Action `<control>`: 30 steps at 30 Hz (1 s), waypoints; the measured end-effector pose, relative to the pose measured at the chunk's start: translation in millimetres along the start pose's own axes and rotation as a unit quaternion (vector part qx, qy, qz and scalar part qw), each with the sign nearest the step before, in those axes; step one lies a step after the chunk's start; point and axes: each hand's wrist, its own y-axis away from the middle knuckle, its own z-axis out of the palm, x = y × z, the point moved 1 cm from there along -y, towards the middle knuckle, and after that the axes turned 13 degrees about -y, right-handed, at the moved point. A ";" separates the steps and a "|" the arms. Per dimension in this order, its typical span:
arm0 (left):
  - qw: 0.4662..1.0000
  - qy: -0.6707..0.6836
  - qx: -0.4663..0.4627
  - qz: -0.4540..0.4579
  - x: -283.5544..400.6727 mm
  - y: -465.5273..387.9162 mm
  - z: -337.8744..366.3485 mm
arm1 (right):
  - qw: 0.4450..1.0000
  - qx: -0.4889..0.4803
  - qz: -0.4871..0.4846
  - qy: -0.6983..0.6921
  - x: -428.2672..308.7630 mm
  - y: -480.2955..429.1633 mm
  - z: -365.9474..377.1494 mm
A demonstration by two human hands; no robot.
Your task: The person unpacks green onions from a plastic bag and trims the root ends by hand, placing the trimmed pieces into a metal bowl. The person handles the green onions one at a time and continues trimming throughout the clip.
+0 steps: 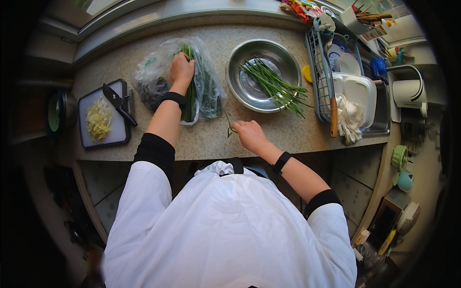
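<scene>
My left hand [182, 69] reaches into a clear plastic bag [212, 86] and has its fingers curled on the upper part of a bunch of long green stalks [188, 104]. Between the fingertips of my right hand [248, 135] is a thin, wilted green stem [229, 126], held over the counter near its front edge. Behind that hand stands a stainless steel bowl [236, 91] with more green stalks [268, 81] in it, their ends hanging over the right front rim. Dark contents show through the left part of the plastic.
At the left, a cutting board [111, 135] holds shredded yellowish vegetable [98, 120] and a black knife [117, 102]. A dish rack [317, 72] with dishes stands right of the bowl, beside the sink [382, 108]. White gloves [348, 118] hang near a wooden handle [334, 117]. A yellow lid [307, 73] lies by the rack.
</scene>
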 end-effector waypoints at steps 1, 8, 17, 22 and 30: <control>1.000 0.021 -0.014 -0.014 -0.8 -3.8 2.3 | 1.000 0.012 -0.021 0.005 -1.1 0.9 -1.7; 0.972 0.229 0.017 -0.056 -23.6 -4.5 -9.8 | 0.999 -0.030 0.030 0.005 -4.1 2.8 -17.7; 0.808 0.538 -0.236 -0.049 -8.5 60.8 -101.9 | 0.957 0.091 0.027 -0.276 -13.7 -33.3 -51.6; 0.827 0.463 -0.318 0.027 12.1 114.4 -87.3 | 0.926 0.259 -0.055 -0.270 -34.4 -50.0 -70.1; 0.899 0.270 -0.308 0.153 19.0 156.5 -79.6 | 0.979 0.124 -0.127 -0.102 -30.5 -34.8 -59.8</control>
